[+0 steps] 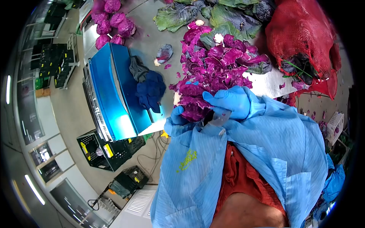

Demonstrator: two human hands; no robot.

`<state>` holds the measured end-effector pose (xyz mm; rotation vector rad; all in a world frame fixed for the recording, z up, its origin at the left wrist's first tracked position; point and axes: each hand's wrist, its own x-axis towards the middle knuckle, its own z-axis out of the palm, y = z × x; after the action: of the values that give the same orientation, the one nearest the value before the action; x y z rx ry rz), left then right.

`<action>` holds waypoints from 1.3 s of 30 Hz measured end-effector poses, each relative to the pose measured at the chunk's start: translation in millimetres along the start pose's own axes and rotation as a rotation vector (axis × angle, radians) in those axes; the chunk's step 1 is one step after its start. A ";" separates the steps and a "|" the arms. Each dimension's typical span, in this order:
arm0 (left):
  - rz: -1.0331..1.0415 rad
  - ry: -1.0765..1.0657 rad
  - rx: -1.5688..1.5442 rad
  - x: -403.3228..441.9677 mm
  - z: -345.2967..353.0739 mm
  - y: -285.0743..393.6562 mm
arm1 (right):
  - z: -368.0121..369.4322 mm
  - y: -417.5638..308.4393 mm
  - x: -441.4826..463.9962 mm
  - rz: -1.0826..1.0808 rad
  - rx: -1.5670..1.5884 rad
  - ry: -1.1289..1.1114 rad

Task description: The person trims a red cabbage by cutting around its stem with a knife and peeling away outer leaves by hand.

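Observation:
Both hands wear blue gloves. My left hand (178, 116) is at the lower left of a purple cabbage piece (192, 99), its fingers curled against it. My right hand (230, 102) is on the piece's right side, fingers bent and pressed together near a translucent plastic-like piece (221, 119). The cabbage's pale stem end shows at its left. Just beyond the hands lies a heap of loose purple leaves (216, 62) on the metal table (150, 22). Large green outer leaves (235, 17) lie behind the heap.
Round purple cabbages (114, 22) sit at the back left. A blue machine (118, 91) stands at the left, with a dark blue cloth (151, 89) beside it. A red mesh sack (300, 34) is at the right. Black crates (110, 152) stand on the floor.

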<state>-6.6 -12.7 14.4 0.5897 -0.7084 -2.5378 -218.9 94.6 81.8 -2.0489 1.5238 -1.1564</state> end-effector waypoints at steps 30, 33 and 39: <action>-0.186 -0.012 -0.090 6.7 7.5 -4.4 | 14.8 -1.6 12.9 0.525 0.297 0.055; -0.115 -0.007 -0.047 8.1 12.5 -8.2 | 19.7 5.4 11.2 0.440 0.225 0.016; -0.089 0.004 0.002 7.8 8.5 -12.5 | 11.4 12.0 9.9 0.413 0.289 -0.099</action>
<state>-20.9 -3.8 11.8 0.6407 -0.6976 -2.6174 -216.8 79.0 70.7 -1.4924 1.5334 -1.0238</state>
